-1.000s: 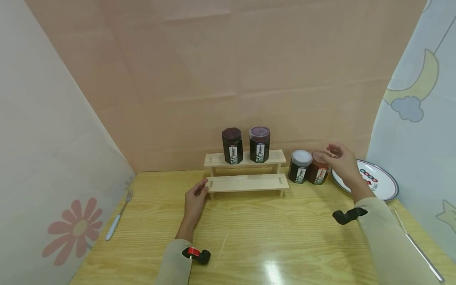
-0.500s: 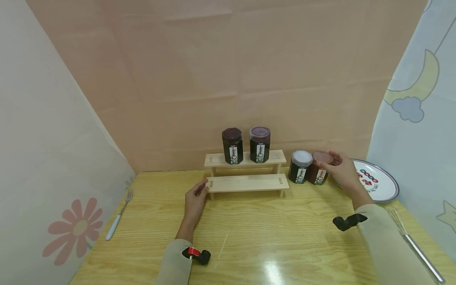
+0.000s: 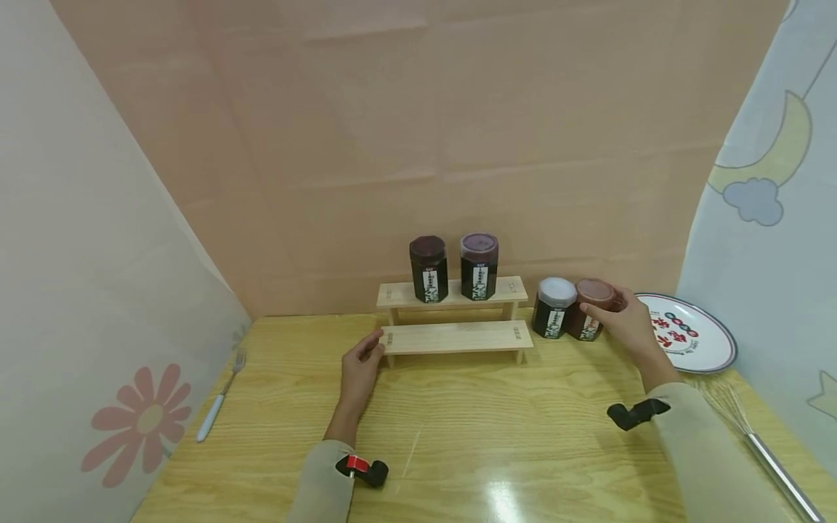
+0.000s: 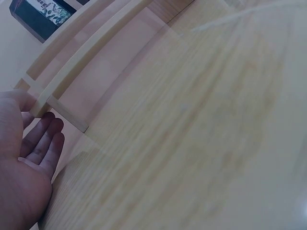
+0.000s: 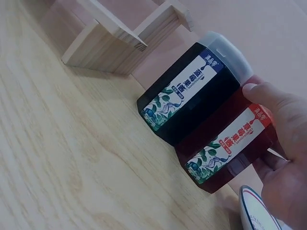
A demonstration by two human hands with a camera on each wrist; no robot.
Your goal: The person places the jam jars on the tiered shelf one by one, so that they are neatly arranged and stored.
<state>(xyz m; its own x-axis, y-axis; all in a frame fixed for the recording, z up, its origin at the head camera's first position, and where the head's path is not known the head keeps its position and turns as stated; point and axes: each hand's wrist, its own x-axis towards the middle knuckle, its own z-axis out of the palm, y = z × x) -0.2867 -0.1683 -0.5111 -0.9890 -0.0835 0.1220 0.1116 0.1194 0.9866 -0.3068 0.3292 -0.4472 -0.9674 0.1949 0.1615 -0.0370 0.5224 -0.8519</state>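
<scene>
My left hand [image 3: 360, 372] pinches the left end of the lower step of a two-tier wooden display stand [image 3: 458, 338]; the left wrist view shows the thumb above and fingertips at the underside. Off the stand's right side, my right hand [image 3: 631, 327] grips a red jam jar [image 5: 223, 146] near its lid, thumb on the near side and fingers partly hidden behind. Right against it stands a dark jam jar [image 5: 184, 91] with a whitish lid and blue label. Two more dark jars, one with a maroon lid [image 3: 428, 250] and one with a purple lid [image 3: 479, 247], stand on the upper step.
A white plate [image 3: 713, 354] with a dark rim lies behind the right hand. A whisk [image 3: 774, 461] lies along the table's right edge, a fork [image 3: 216, 407] near the left edge. A peach backdrop [image 3: 314, 203] rises right behind the stand.
My right hand has come down and left onto the red jam jar, and its fingers have closed around it. The left hand keeps its place on the stand.
</scene>
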